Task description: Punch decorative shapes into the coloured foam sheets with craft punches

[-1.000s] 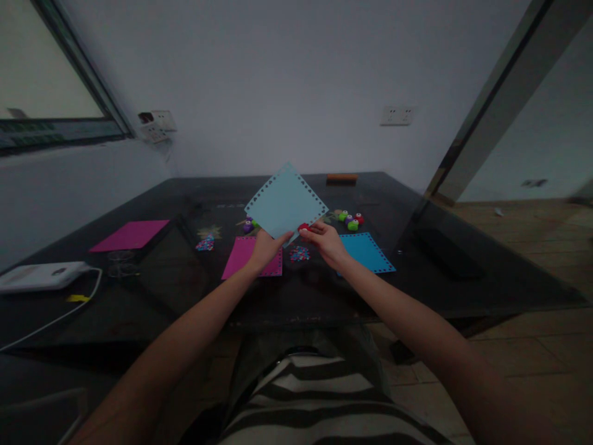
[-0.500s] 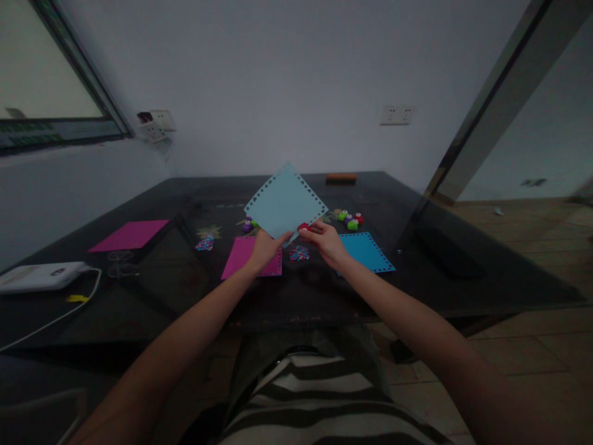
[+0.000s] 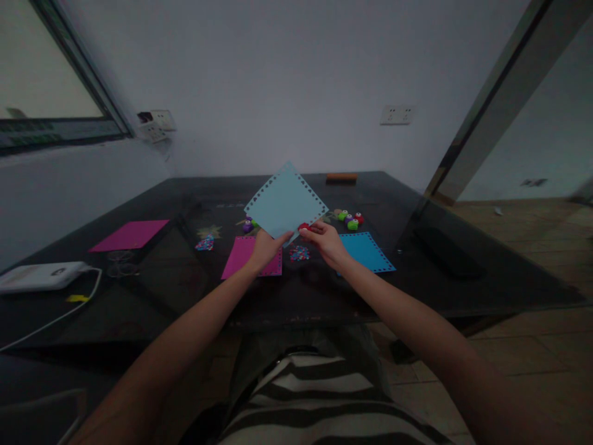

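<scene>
My left hand (image 3: 267, 247) grips a pale blue sheet of paper (image 3: 286, 201) near its lower corner, thumb on top. The sheet is held up with a corner pointing away, and punched holes run along its edges. In my right hand (image 3: 327, 239) is a small red craft punch (image 3: 304, 228), pinched at the sheet's lower right edge. Below the hands lies a pile of coloured paper bits (image 3: 299, 253). A pink sheet (image 3: 238, 253) with punched edges rests under my left forearm. Beside my right wrist lies a bright blue punched sheet (image 3: 365, 250).
Green, purple and red craft punches (image 3: 352, 219) sit at the right; a purple one (image 3: 248, 225) shows behind the paper. At left are another confetti pile (image 3: 204, 243), a plain pink sheet (image 3: 132, 235), glasses (image 3: 123, 264) and a white device (image 3: 44, 276) with a cable.
</scene>
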Motion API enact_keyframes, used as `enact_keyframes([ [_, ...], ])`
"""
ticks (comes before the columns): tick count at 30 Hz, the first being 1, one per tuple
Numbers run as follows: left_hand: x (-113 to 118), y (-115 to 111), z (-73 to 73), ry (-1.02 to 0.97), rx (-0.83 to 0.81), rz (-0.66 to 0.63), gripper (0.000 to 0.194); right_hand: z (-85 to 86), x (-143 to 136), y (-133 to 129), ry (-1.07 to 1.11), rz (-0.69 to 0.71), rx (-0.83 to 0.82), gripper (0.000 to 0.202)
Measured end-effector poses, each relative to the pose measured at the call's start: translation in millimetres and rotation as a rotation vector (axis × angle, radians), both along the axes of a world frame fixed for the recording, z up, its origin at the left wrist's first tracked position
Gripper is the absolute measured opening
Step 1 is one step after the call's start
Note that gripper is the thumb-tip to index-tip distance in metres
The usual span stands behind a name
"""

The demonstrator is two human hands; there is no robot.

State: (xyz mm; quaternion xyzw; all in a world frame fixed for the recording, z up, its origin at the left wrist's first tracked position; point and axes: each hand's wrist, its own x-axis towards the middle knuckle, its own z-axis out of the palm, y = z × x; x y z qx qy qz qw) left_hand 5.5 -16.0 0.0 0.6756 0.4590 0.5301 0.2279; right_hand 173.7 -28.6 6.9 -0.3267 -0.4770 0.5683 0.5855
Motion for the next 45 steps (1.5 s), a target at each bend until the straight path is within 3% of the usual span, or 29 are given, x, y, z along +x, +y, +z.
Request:
enact_keyframes([
  [45,2.3,-4.6,4.4,0.021,0.012,-0.003,0.052,3.7,-0.9,-2.9,0.008,-0.016,-0.01,0.033],
])
